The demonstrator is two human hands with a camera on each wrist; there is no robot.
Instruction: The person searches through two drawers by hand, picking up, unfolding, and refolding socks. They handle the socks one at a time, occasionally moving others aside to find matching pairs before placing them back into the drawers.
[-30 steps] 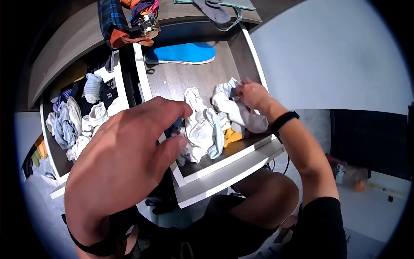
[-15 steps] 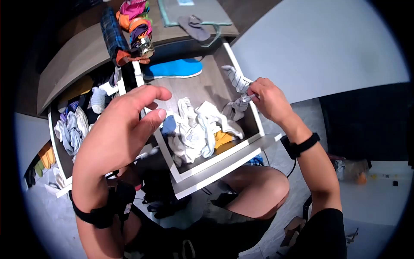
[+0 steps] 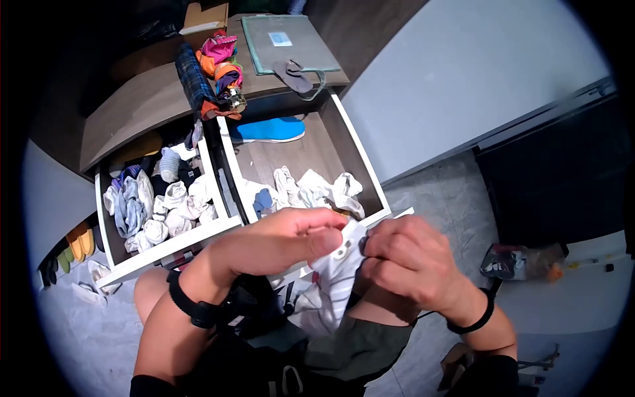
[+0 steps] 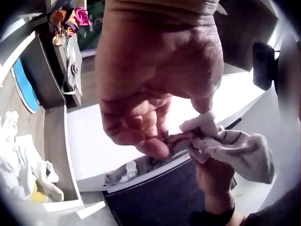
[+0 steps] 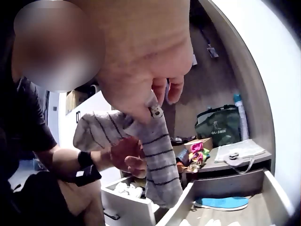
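My right hand [image 3: 413, 261] pinches a white sock [image 3: 338, 288] with dark stripes, held up over my lap in front of the right drawer. In the right wrist view, one length of the striped sock [image 5: 162, 162] hangs down from the fingertips and another sticks out to the left. My left hand [image 3: 284, 241] meets it from the other side, thumb and fingers at its upper edge. In the left wrist view, the thumb touches the white fabric [image 4: 244, 153] while the other fingers curl beside it.
The open right drawer [image 3: 357, 152] holds a blue shoe [image 3: 271, 130] and crumpled white socks [image 3: 311, 185]. Beside it, the left drawer [image 3: 165, 248] is full of socks. On the cabinet top lie folded umbrellas [image 3: 193, 76], a grey-green bag [image 3: 291, 43] and a grey sock-like piece [image 3: 292, 76].
My right hand has lifted the striped sock out of the drawer and drawn it toward my body. My left hand has moved right to the sock. The head view has tilted up.
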